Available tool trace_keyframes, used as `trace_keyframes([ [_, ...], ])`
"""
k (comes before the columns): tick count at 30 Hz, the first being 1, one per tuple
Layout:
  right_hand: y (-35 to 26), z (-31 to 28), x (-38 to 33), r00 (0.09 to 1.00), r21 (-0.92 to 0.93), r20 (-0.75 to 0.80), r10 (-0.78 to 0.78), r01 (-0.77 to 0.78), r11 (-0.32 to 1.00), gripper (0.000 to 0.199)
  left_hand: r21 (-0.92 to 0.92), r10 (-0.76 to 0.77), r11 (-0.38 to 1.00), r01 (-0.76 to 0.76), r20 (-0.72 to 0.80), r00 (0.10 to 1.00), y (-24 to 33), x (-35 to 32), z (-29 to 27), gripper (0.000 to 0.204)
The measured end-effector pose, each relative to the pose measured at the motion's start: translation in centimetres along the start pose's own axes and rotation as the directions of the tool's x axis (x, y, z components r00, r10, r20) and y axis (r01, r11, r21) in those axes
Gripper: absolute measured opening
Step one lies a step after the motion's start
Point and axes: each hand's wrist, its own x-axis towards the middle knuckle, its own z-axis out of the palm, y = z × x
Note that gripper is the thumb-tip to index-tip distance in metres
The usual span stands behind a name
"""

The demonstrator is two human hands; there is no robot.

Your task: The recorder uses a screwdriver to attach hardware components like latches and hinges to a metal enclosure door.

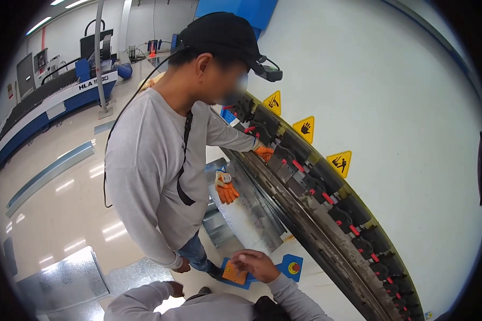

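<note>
My right hand (pixel 255 265) is raised at the lower middle. Its fingers are loosely bent and hold nothing I can see. Beyond it is a blue foot-pedal unit with an orange plate (pixel 234 272) and a red stop button (pixel 294 268). My left hand (pixel 177 289) is low beside my body, its fingers mostly hidden. A co-worker (pixel 144 144) in a grey sweatshirt and black cap stands ahead to the left. Their orange-gloved hand (pixel 263 152) touches the tooling of a long press brake (pixel 326 214). Their bare other hand (pixel 182 265) hangs down.
A loose orange-and-white glove (pixel 226 188) lies near a metal sheet (pixel 251 219) beside the machine. Yellow warning signs (pixel 339 162) line its white panel. Metal sheets (pixel 64 281) and a long channel (pixel 51 174) are on the floor at left. A blue-and-white machine (pixel 53 101) stands behind.
</note>
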Motion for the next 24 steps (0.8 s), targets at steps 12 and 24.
trace_keyframes([
  [12, 1.0, -0.9, -1.9, 0.995, 0.085, -0.092, 0.031, -0.023, 0.996, 0.032, 0.369, 0.501, 0.859, -0.354, -0.466, 0.73, -1.6, 4.6, -9.1, 0.04],
  [24, 6.4, -4.9, -1.8, 0.983, 0.191, -0.18, -0.046, 0.081, 0.978, 0.029, -0.194, -0.091, 0.981, -0.012, -0.509, 0.856, 0.7, 2.5, -10.7, 0.051],
])
